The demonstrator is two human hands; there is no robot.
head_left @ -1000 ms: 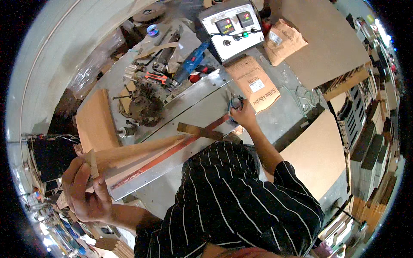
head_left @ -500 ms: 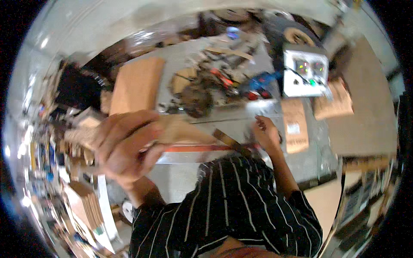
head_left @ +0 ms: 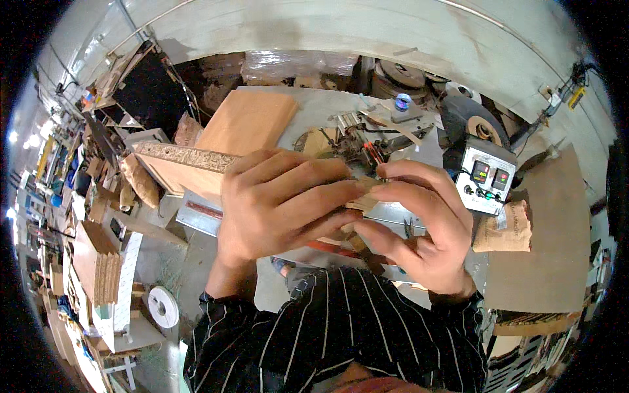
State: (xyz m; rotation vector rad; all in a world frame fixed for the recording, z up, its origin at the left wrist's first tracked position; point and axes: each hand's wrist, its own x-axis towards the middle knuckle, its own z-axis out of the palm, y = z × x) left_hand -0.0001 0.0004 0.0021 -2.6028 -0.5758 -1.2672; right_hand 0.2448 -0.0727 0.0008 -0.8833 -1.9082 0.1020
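A chipboard panel [head_left: 187, 171] with a rough, speckled edge and wood-coloured faces lies across in front of me, above the worktop. My left hand [head_left: 282, 203] is closed over it from above, covering its middle. At the panel's right end, my right hand [head_left: 429, 226] has its thumb and fingers curled in around the tip, close to the left fingertips. Exactly what the right fingertips pinch is partly hidden, though the panel's end [head_left: 362, 196] shows between the hands. Below them, a reddish strip [head_left: 331, 247] runs along the bench's near edge.
Another wood-coloured board [head_left: 249, 121] lies at the back left of the worktop. Metal tools and machine parts [head_left: 357, 141] crowd its middle. To the right stand a white control box [head_left: 486, 177] with lit displays, a brown paper packet [head_left: 504, 229] and a large cardboard sheet [head_left: 544, 242].
My right hand has come up from the worktop to the panel's right end. My left hand has moved right along with the panel. The view has shifted and become sharper.
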